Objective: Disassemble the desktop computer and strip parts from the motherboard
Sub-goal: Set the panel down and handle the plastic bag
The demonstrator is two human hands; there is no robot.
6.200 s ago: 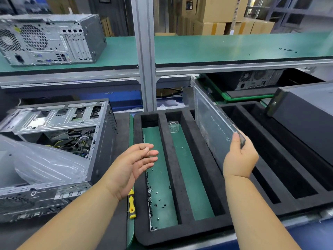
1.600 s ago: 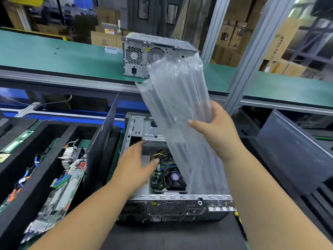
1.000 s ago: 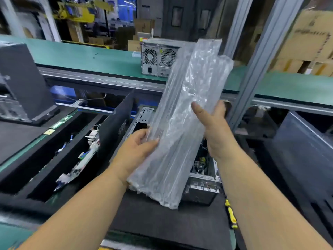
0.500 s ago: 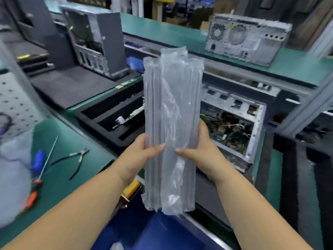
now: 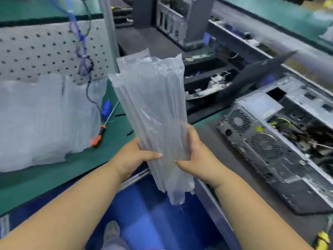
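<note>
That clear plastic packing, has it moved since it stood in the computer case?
Yes. The plastic packing is out of the open computer case, held left of it, over the bench edge.

Lay on green mat: orange-handled screwdriver, blue-handled tool, heap of clear air-cushion wrap below pegboard.

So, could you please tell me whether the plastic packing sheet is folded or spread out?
Folded: the plastic packing sheet is a narrow layered bundle.

glossy clear plastic sleeve, matt grey metal case
</note>
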